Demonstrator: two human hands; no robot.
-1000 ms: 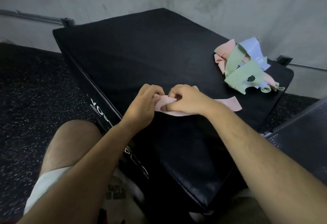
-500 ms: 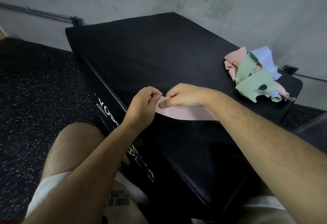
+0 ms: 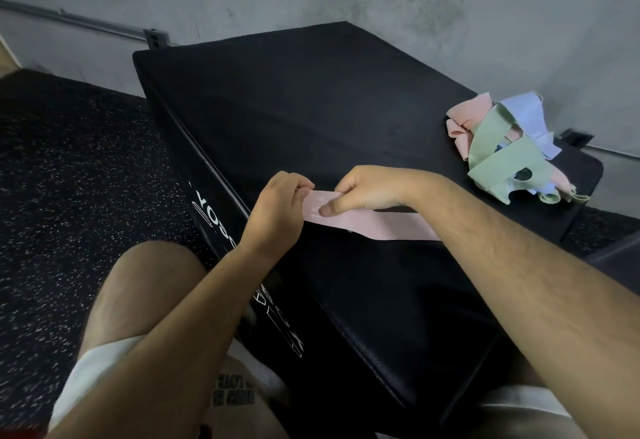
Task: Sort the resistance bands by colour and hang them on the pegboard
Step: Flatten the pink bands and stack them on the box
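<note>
Two hands: left hand (image 3: 277, 206) and right hand (image 3: 374, 189) both pinch the same end of the pink band (image 3: 381, 225), knuckles close, right thumb pressed on its printed face.
Why held so: probably squaring and flattening that end so the strip lies straight; my judgement only.
Pink band: runs flat to the right across the black padded box (image 3: 311, 109), with its far part hidden under the right forearm.
Loose pile: pink, green and blue bands in a loose pile (image 3: 509, 154) at the box's far right corner, well apart from the hands, colours mixed.
Pegboard: not in view; no hanging begun, I'd say.
Floor: speckled dark floor (image 3: 69, 179) left of the box.
</note>
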